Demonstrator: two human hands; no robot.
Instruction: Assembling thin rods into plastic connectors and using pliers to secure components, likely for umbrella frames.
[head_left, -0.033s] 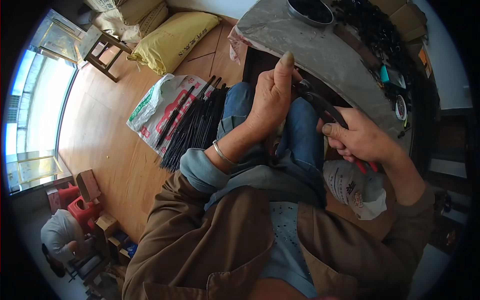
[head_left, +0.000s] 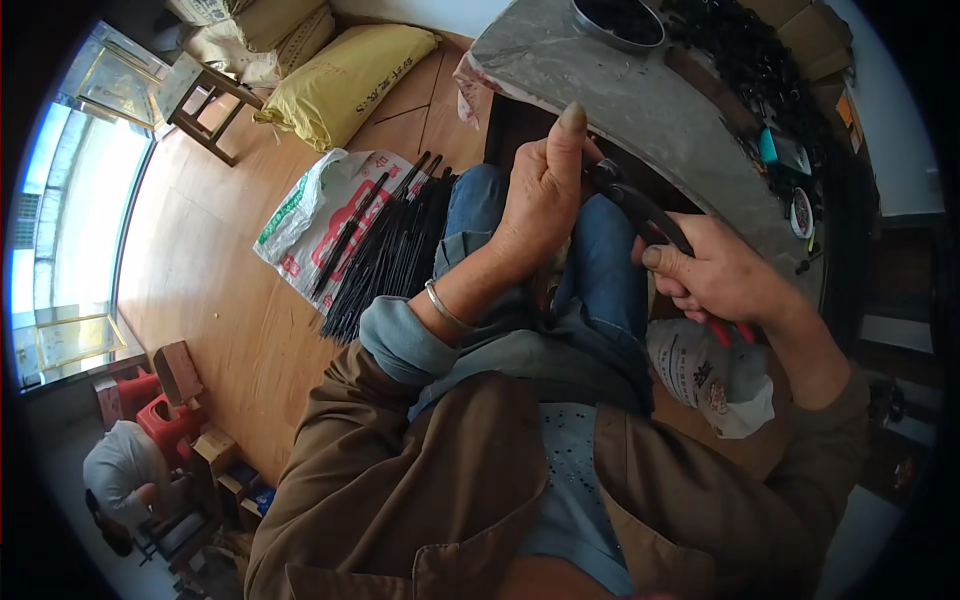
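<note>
Red-ended black pliers [head_left: 655,217] slant near our right knee [head_left: 606,250], clasped in our right hand [head_left: 718,264]; our left hand [head_left: 537,192], thumb upright, meets their head, its grip hidden: we cannot tell what it pinches.

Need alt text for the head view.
Right hand grips red-handled pliers beside the raised left hand. Thin black rods lie across a white sack on the wood floor at left; a grey table stands ahead.

Pliers [head_left: 650,211] near the right knee [head_left: 602,235], rods [head_left: 390,255] on a sack [head_left: 300,215] leftward, dish [head_left: 640,46] on the table [head_left: 640,112] ahead
</note>
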